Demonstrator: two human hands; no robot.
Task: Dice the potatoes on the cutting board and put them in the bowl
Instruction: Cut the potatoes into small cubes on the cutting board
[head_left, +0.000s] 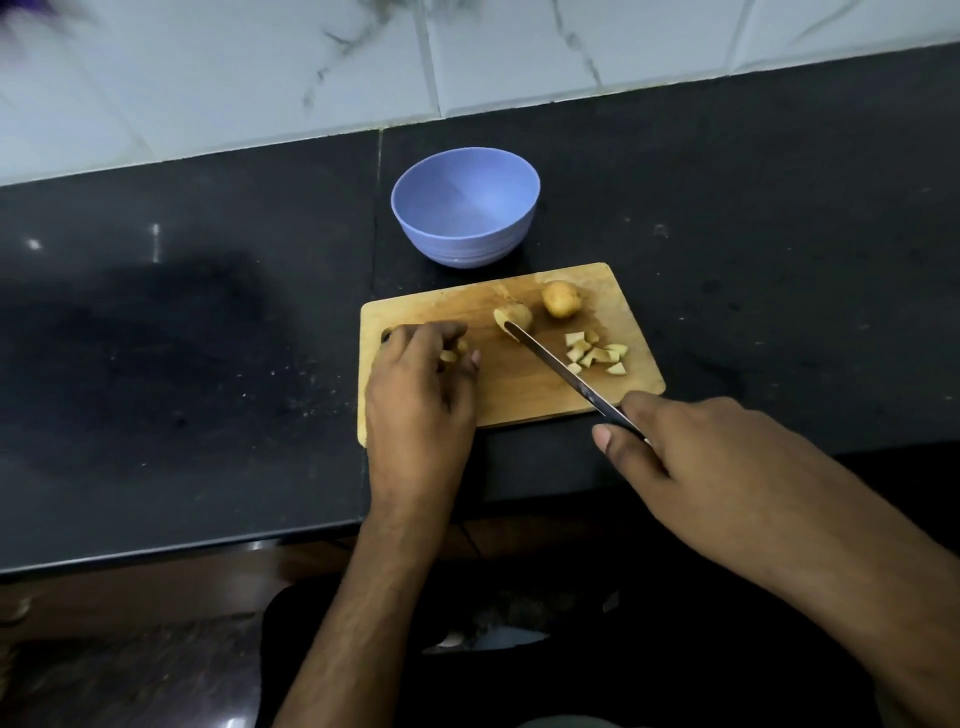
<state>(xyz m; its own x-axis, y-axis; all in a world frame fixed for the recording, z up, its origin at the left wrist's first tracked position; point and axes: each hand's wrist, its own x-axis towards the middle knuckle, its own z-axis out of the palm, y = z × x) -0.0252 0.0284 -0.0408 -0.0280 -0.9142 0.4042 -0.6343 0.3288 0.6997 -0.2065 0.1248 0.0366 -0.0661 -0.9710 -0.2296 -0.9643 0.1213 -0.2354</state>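
Left hand (421, 384) pinches potato pieces (451, 354) gathered for the empty blue bowl (465, 208); right hand (675, 457) grips knife (558, 366), tip parked by halved potato (514, 318).

You look down on a black counter (182, 322), polished and speckled with pale crumbs and dust. A thin seam (375, 208) runs across it from back to front. Small points of light glint on its left part, beside a broad dark shadow (140, 322). Behind it rises a wall (260, 67) of large white tiles with grey marble veins and pale grout lines. Below the counter's front edge you see a brown cabinet front (130, 587) and dim, dark floor.
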